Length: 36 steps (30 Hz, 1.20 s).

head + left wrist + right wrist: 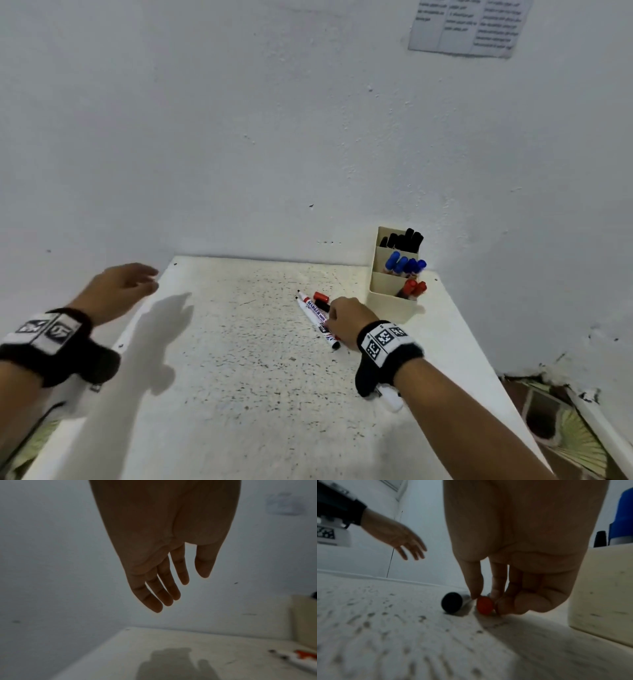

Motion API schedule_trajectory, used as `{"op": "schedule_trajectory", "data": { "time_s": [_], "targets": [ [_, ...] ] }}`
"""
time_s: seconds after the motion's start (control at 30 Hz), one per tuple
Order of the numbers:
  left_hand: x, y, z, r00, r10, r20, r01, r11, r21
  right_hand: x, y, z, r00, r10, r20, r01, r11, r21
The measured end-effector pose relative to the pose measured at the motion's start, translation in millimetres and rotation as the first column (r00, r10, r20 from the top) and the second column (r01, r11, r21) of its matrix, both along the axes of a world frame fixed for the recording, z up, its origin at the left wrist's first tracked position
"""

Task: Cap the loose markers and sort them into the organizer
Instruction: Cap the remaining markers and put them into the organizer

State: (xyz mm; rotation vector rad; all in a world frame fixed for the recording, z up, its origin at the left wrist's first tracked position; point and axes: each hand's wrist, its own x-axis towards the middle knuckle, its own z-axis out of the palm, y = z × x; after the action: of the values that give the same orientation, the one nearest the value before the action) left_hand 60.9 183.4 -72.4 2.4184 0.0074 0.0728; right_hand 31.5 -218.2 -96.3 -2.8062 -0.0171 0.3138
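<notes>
While the speckled white table (239,342) carries the cream organizer (390,301) at its far right, with black, blue and red markers sorted by compartment, the left hand (116,291) hovers slack-fingered and holds nothing. The right hand (346,322) pinches the red-ended marker (485,605) lying beside the black-ended marker (452,602). A red cap (321,296) and a black cap (322,305) lie just beyond.

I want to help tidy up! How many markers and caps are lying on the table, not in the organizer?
Uncapped markers: 2 (red marker, black marker)
Loose caps: 2 (red cap, black cap)
Total: 4
</notes>
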Motion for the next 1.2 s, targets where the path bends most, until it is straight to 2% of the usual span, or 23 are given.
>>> {"op": "schedule_trajectory", "data": {
  "time_s": [0.07, 0.13, 0.17, 0.23, 0.3, 0.33, 0.43, 0.5, 0.6, 0.67, 0.73, 0.83, 0.9, 0.93, 0.97, 1.0, 1.03, 1.07, 1.1, 1.13, 1.17, 1.2],
  "targets": [
    [-16, -75, 35, 0.997, -0.073, 0.001, 0.073, 0.993, -0.097, 0, 8, -2, 1.0, 0.001, -0.005, -0.001, 0.996, -0.09],
    [-12, -113, 37, 0.988, -0.152, -0.041, 0.141, 0.972, -0.19, 0, 9, 1, 0.999, -0.019, 0.027, 0.022, 0.991, -0.129],
    [-10, -124, 34, 0.983, -0.164, -0.089, 0.136, 0.957, -0.255, -1, 9, 2, 0.998, -0.039, 0.055, 0.044, 0.995, -0.089],
    [-10, -150, 26, 0.961, -0.209, -0.179, 0.131, 0.92, -0.369, -2, 7, 3, 0.992, -0.065, 0.105, 0.05, 0.988, 0.144],
    [-18, -178, 24, 0.934, -0.28, -0.221, 0.164, 0.888, -0.429, -6, 11, 6, 0.99, -0.023, 0.139, -0.037, 0.909, 0.415],
    [-18, -189, 18, 0.925, -0.301, -0.232, 0.17, 0.874, -0.455, -9, 15, 9, 0.989, 0.024, 0.148, -0.094, 0.872, 0.48],
    [-21, -210, 9, 0.939, -0.282, -0.197, 0.126, 0.815, -0.565, -9, 24, 16, 0.979, 0.141, 0.149, -0.2, 0.817, 0.541],
    [-22, -211, 10, 0.959, -0.226, -0.169, 0.059, 0.748, -0.661, 5, 19, 17, 0.985, 0.058, 0.162, -0.143, 0.8, 0.582],
    [-26, -195, 13, 0.96, -0.205, -0.189, 0.024, 0.735, -0.678, 38, 5, 15, 0.967, -0.142, 0.211, 0.027, 0.882, 0.47],
    [-28, -181, 13, 0.957, -0.197, -0.212, 0.015, 0.764, -0.645, 51, 4, 15, 0.986, -0.107, 0.125, 0.065, 0.951, 0.302],
    [-31, -168, 11, 0.953, -0.182, -0.242, -0.006, 0.788, -0.616, 54, 10, 15, 1.0, -0.009, -0.016, 0.01, 0.997, 0.075],
    [-37, -152, 8, 0.946, -0.186, -0.264, -0.001, 0.816, -0.577, 47, 22, 11, 0.997, 0.047, -0.067, -0.057, 0.985, -0.16],
    [-39, -145, 6, 0.941, -0.201, -0.273, 0.026, 0.846, -0.532, 41, 27, 8, 0.999, 0.05, -0.008, -0.051, 0.981, -0.185],
    [-40, -143, 4, 0.937, -0.215, -0.277, 0.045, 0.856, -0.514, 40, 28, 6, 0.999, 0.033, 0.031, -0.029, 0.994, -0.103],
    [-39, -142, 2, 0.932, -0.233, -0.277, 0.064, 0.859, -0.507, 39, 29, 6, 0.998, -0.001, 0.057, -0.003, 0.997, 0.073],
    [-39, -142, -1, 0.926, -0.252, -0.28, 0.081, 0.859, -0.505, 39, 28, 8, 0.997, -0.044, 0.06, 0.023, 0.95, 0.312],
    [-38, -142, -2, 0.921, -0.268, -0.281, 0.096, 0.858, -0.504, 36, 29, 13, 0.996, -0.084, 0.038, 0.05, 0.835, 0.548],
    [-37, -144, -4, 0.917, -0.282, -0.283, 0.109, 0.859, -0.5, 33, 30, 19, 0.992, -0.123, 0.01, 0.077, 0.681, 0.728],
    [-37, -146, -5, 0.913, -0.293, -0.284, 0.12, 0.858, -0.5, 30, 31, 28, 0.986, -0.163, -0.013, 0.1, 0.536, 0.838],
    [-37, -149, -5, 0.91, -0.305, -0.282, 0.132, 0.856, -0.5, 26, 33, 36, 0.98, -0.199, -0.027, 0.111, 0.428, 0.897],
    [-37, -152, -5, 0.907, -0.319, -0.274, 0.147, 0.852, -0.503, 22, 35, 43, 0.974, -0.224, -0.033, 0.114, 0.361, 0.925],
    [-38, -156, -4, 0.906, -0.332, -0.264, 0.163, 0.847, -0.506, 19, 37, 48, 0.971, -0.234, -0.037, 0.115, 0.33, 0.937]
  ]
}}
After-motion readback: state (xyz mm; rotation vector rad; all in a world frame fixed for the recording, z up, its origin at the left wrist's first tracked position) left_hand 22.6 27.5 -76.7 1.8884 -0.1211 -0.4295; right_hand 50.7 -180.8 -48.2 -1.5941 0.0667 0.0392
